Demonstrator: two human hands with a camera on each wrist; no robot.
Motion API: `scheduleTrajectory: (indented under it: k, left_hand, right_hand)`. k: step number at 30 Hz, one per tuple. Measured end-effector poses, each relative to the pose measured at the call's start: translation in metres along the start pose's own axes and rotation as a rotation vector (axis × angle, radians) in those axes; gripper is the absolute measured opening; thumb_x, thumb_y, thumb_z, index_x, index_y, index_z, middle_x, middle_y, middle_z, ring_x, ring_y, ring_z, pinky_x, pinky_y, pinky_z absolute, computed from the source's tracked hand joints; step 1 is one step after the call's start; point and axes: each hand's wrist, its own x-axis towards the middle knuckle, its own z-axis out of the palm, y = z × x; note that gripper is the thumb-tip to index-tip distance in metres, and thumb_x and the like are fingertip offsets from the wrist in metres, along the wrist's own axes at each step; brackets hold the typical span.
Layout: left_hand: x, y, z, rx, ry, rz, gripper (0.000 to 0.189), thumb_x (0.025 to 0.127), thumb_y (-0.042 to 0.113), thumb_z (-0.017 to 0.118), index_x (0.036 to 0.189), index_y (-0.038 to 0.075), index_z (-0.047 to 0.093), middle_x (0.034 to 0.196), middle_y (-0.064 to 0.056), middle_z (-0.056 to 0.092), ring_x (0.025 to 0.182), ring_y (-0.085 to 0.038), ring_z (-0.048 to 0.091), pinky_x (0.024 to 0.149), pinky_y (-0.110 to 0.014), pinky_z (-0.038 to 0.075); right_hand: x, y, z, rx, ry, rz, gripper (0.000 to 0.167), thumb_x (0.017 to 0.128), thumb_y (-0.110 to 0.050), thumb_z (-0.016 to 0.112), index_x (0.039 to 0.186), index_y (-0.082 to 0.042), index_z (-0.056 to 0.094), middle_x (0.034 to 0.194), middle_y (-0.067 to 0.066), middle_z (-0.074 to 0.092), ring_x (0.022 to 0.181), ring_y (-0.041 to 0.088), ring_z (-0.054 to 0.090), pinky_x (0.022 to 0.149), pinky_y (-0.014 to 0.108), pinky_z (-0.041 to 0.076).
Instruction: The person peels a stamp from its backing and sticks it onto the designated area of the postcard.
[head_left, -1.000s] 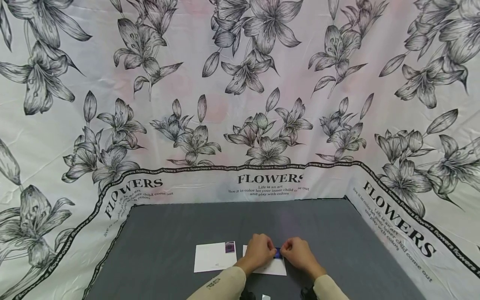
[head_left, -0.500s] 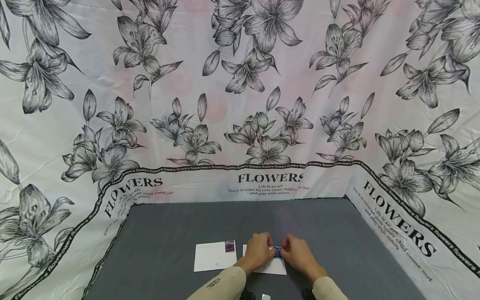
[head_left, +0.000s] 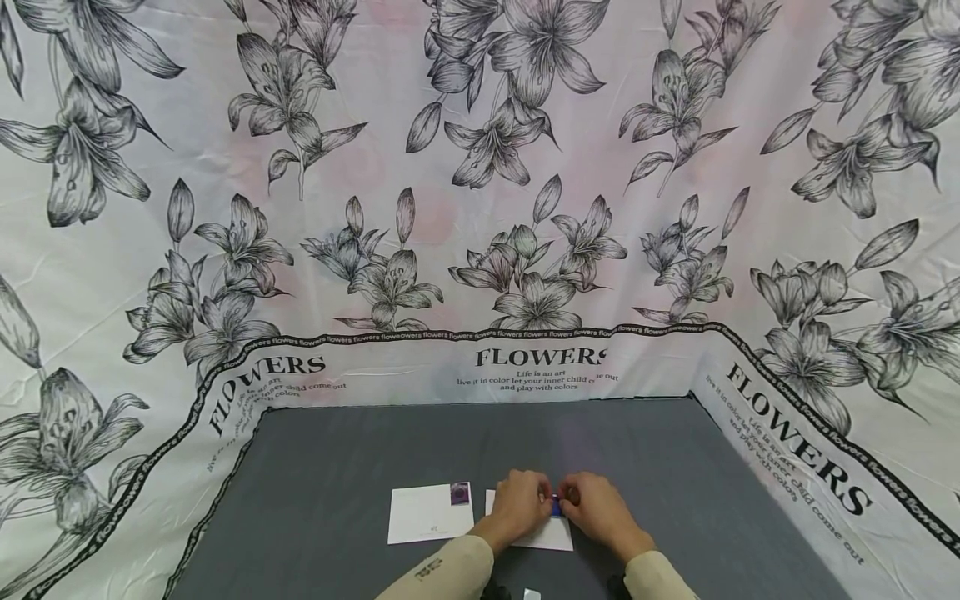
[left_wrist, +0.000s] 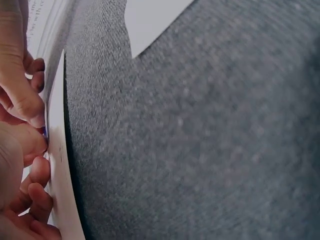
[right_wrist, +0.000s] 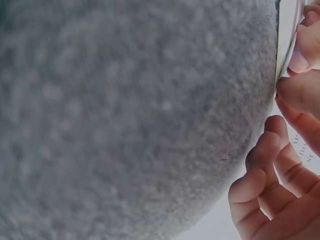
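A white card lies in front of me, partly covered by my left hand. At its upper right corner is a small blue sticker, mostly hidden by fingers. My left hand pinches the sticker's left side and my right hand its right side, fingertips close together. Low in the left wrist view my left hand bends over the card's edge; a sliver of blue shows between the fingertips. The right wrist view shows my right hand with thumb and forefinger together and the other fingers curled.
Left of the hands lies another white card, a purple picture sticker at its upper right corner. A small white piece sits at the bottom edge. Flower-printed cloth hangs behind the grey tabletop.
My fingertips have drawn closer together over the blue sticker, so less of it shows than half a second ago. Both cards have stayed in place.
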Motion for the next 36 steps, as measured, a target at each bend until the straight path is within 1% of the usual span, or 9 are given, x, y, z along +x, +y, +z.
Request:
scheduleTrajectory:
  k: [2, 6, 9, 15, 19, 22, 26, 33, 36]
  left_hand:
    - [0.000, -0.001, 0.000, 0.006, -0.001, 0.013, 0.008, 0.086, 0.020, 0.084, 0.083, 0.023, 0.077, 0.081, 0.005, 0.074, 0.072, -0.012, 0.063, 0.067, -0.038, 0.049]
    - [0.000, -0.004, 0.000, 0.006, -0.021, 0.027, 0.008, 0.085, 0.020, 0.086, 0.088, 0.022, 0.079, 0.087, 0.003, 0.076, 0.078, -0.016, 0.067, 0.070, -0.041, 0.052]
    - [0.000, -0.004, -0.002, 0.000, -0.047, 0.021, 0.011, 0.084, 0.019, 0.088, 0.091, 0.022, 0.080, 0.085, 0.003, 0.074, 0.080, -0.017, 0.066, 0.072, -0.037, 0.053]
    - [0.001, -0.007, -0.003, -0.039, -0.077, 0.019, 0.013, 0.083, 0.019, 0.089, 0.095, 0.020, 0.082, 0.072, 0.009, 0.061, 0.070, -0.010, 0.055, 0.063, -0.030, 0.046]
    - [0.001, -0.010, -0.001, -0.036, -0.082, 0.038, 0.015, 0.084, 0.022, 0.089, 0.097, 0.017, 0.083, 0.071, 0.009, 0.061, 0.069, -0.009, 0.053, 0.062, -0.030, 0.046]
    - [0.001, -0.010, -0.003, -0.041, -0.101, 0.027, 0.017, 0.084, 0.023, 0.088, 0.099, 0.017, 0.084, 0.071, 0.009, 0.061, 0.070, -0.008, 0.053, 0.063, -0.029, 0.046]
    - [0.000, -0.010, -0.004, -0.082, -0.122, 0.011, 0.019, 0.084, 0.021, 0.089, 0.101, 0.015, 0.083, 0.068, 0.011, 0.059, 0.067, -0.006, 0.051, 0.062, -0.025, 0.044]
    - [-0.002, -0.013, -0.004, -0.142, -0.122, 0.041, 0.018, 0.084, 0.017, 0.088, 0.101, 0.011, 0.083, 0.063, 0.012, 0.056, 0.059, -0.002, 0.048, 0.057, -0.021, 0.041]
    - [-0.002, -0.015, -0.003, -0.152, -0.111, 0.060, 0.017, 0.084, 0.017, 0.087, 0.100, 0.011, 0.082, 0.063, 0.013, 0.056, 0.058, -0.001, 0.048, 0.056, -0.022, 0.042]
  right_hand:
    - [0.000, 0.000, -0.001, -0.009, -0.007, -0.002, 0.017, 0.087, -0.008, 0.087, 0.088, -0.021, 0.075, 0.077, -0.010, 0.066, 0.071, 0.008, 0.058, 0.066, 0.036, 0.051]
    - [0.000, -0.001, -0.003, -0.020, -0.008, -0.013, 0.017, 0.084, -0.010, 0.089, 0.087, -0.021, 0.076, 0.078, -0.010, 0.068, 0.072, 0.008, 0.060, 0.067, 0.038, 0.052]
    - [0.000, -0.001, -0.005, -0.026, -0.004, -0.027, 0.017, 0.081, -0.011, 0.089, 0.085, -0.021, 0.077, 0.078, -0.009, 0.068, 0.071, 0.009, 0.059, 0.066, 0.038, 0.051]
    - [0.000, -0.001, -0.006, -0.032, -0.015, -0.022, 0.016, 0.079, -0.013, 0.092, 0.085, -0.021, 0.078, 0.077, -0.008, 0.067, 0.070, 0.010, 0.059, 0.065, 0.038, 0.051]
    - [0.001, -0.002, -0.008, -0.035, -0.026, -0.012, 0.015, 0.079, -0.014, 0.093, 0.086, -0.019, 0.080, 0.078, -0.007, 0.069, 0.071, 0.011, 0.061, 0.067, 0.040, 0.053]
    - [0.001, -0.002, -0.008, -0.039, -0.041, -0.017, 0.015, 0.079, -0.014, 0.093, 0.087, -0.018, 0.082, 0.079, -0.006, 0.071, 0.073, 0.012, 0.062, 0.068, 0.041, 0.055]
    - [0.002, -0.002, -0.009, -0.045, -0.064, -0.033, 0.015, 0.078, -0.013, 0.092, 0.090, -0.016, 0.083, 0.081, -0.005, 0.073, 0.074, 0.012, 0.062, 0.070, 0.041, 0.056]
    - [0.002, -0.003, -0.012, -0.049, -0.092, -0.020, 0.017, 0.079, -0.014, 0.093, 0.093, -0.015, 0.084, 0.085, -0.004, 0.075, 0.076, 0.012, 0.061, 0.074, 0.043, 0.057]
    - [0.002, -0.003, -0.013, -0.052, -0.100, -0.015, 0.017, 0.080, -0.014, 0.093, 0.093, -0.016, 0.083, 0.083, -0.004, 0.072, 0.074, 0.013, 0.059, 0.072, 0.042, 0.055]
